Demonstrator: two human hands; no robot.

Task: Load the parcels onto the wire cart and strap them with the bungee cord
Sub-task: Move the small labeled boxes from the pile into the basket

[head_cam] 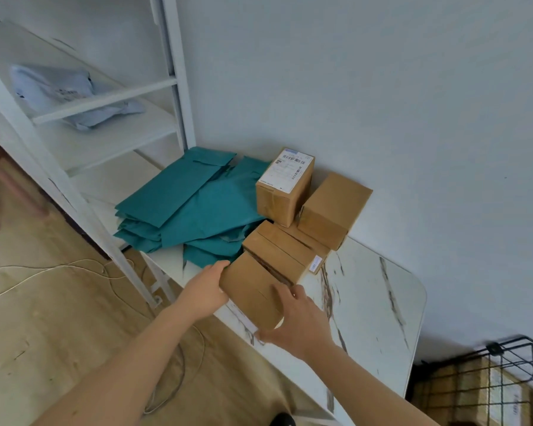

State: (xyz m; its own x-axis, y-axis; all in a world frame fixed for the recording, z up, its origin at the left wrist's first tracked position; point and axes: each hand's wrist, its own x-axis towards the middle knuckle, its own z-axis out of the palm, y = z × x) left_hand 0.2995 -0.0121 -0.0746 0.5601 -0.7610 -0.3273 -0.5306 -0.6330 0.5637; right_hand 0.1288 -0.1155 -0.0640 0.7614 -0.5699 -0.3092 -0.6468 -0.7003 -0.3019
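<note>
A brown cardboard parcel (260, 281) lies at the near edge of the white marble-patterned table (379, 302). My left hand (205, 289) grips its left end, thumb on top. My right hand (296, 321) holds its near right corner, fingers curled round the edge. Behind it lies a flatter brown parcel (308, 241), and two more brown boxes stand by the wall: one with a white shipping label (285, 186) and a plain one (333, 210). The black wire cart (505, 373) shows at the bottom right with brown boxes inside. No bungee cord is in view.
A pile of teal mailer bags (188, 207) covers the table's left part. A white metal shelf unit (83, 124) stands to the left with a pale blue-grey poly bag (62, 93) on it. White cables (43, 272) trail over the wooden floor.
</note>
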